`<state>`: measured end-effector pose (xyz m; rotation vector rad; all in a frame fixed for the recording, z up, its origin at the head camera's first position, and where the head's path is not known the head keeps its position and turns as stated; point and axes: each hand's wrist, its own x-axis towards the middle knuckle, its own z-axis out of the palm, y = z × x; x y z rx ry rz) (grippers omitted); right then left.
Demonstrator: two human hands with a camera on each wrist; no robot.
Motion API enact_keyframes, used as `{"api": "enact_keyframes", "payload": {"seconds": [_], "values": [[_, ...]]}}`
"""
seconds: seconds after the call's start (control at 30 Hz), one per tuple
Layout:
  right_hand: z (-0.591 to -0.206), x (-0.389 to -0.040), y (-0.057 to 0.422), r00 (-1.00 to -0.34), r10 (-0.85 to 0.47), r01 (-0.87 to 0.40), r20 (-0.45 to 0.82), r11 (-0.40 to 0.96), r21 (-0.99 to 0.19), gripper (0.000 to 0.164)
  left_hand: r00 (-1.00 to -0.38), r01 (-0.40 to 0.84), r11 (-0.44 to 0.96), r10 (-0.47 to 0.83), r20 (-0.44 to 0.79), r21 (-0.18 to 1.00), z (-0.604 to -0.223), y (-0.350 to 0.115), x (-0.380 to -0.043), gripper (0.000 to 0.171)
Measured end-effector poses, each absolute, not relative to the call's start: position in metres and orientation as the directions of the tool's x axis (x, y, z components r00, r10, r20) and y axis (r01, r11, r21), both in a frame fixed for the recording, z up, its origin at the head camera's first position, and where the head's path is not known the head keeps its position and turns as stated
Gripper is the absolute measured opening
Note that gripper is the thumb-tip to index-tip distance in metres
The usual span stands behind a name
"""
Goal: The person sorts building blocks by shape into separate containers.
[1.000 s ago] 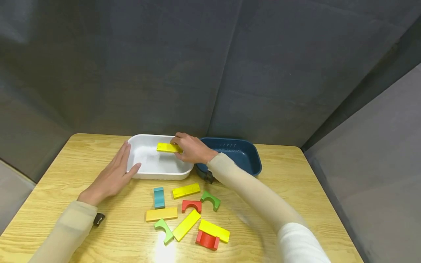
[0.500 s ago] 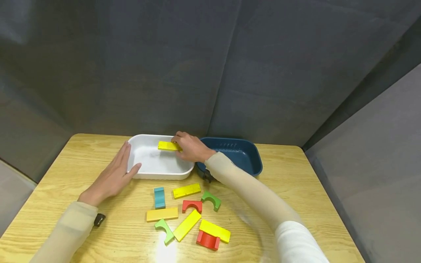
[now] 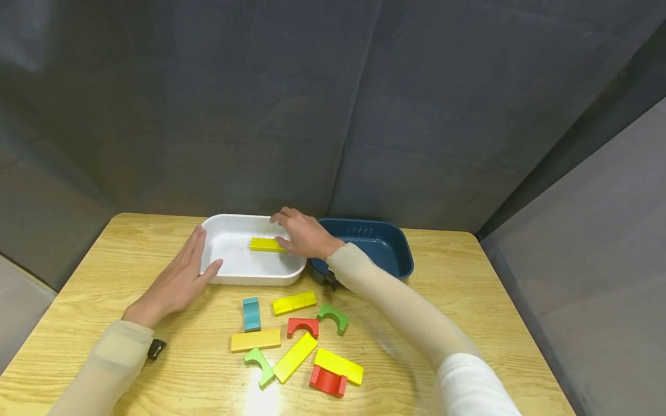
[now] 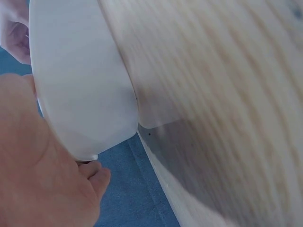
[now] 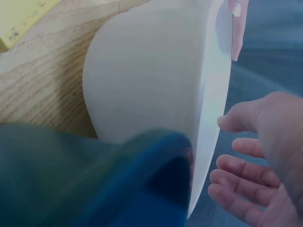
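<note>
A yellow plank block (image 3: 265,245) lies inside the white tray (image 3: 255,279) in the head view. Over the tray's right end, my right hand (image 3: 306,236) has its fingers and thumb spread apart, with the thumb close to the block's right end. The right wrist view shows that hand (image 5: 258,165) with loosely bent, parted fingers beyond the tray's rim; the tray's wall hides the block there. My left hand (image 3: 177,283) rests on the tray's left end with straight fingers and the thumb out over the near rim. In the left wrist view it (image 4: 47,161) touches the rim.
A dark blue tray (image 3: 408,268) stands right of the white one, partly under my right forearm. In front lie several blocks: yellow planks (image 3: 294,303), an orange-yellow plank (image 3: 255,340), a blue bridge (image 3: 251,314), red arches (image 3: 303,326) and green arches (image 3: 335,319). Grey curtains enclose the table.
My right hand has let go of the yellow plank block, which now sits lower in the white tray. Its fingers have parted. The left hand stays in place.
</note>
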<state>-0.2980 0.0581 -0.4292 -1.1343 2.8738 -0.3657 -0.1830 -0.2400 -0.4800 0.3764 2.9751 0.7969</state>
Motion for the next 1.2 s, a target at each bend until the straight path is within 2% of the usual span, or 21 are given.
{"api": "enact_keyframes", "payload": {"seconds": [0.73,1.2], "values": [[-0.410,-0.275,0.072,-0.715,-0.691,-0.698,0.111,0.695,-0.171,0.044,-0.968,0.235,0.837,0.249,0.038,0.495,-0.482,-0.244,-0.185,0.092],[-0.401,-0.257,0.094,-0.710,-0.685,-0.704,0.163,0.682,-0.198,0.045,-0.968,0.239,0.838,0.248,0.049,0.490,-0.481,-0.245,-0.186,0.093]]}}
